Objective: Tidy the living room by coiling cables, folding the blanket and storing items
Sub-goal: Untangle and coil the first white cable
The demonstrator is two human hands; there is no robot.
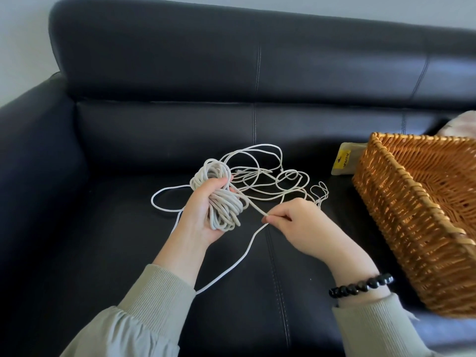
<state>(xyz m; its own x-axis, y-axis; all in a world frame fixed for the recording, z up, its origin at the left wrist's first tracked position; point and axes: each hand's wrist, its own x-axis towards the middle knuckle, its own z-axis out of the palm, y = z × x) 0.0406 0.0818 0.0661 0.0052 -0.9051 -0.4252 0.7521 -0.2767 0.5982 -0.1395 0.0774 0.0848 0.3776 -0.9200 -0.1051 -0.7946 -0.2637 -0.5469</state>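
Nearest, a beaded bracelet (360, 286) sits on the right wrist. Just beyond it the right hand (298, 224) pinches a single strand of the white cable (253, 237) between thumb and fingertips. To its left, the left hand (199, 212) is closed around a thick coil (224, 199) of the same cable, with the thumb over the turns. A short taut length joins coil and pinch.

From the pinch the cable drops toward the near edge of the sofa (128, 228) and passes under the left sleeve. If pulled quickly, it would probably catch on that forearm.

Farther back, the loose remainder (257, 171) lies on the seat in overlapping loops. Drawing it in without shaking the loops apart could tighten them into a knot. The coil looks bulky for one hand, so its outer turns may slip off.

To the right stands a wicker basket (381, 191), with a yellow-labelled packet (343, 158) just beyond its far corner.
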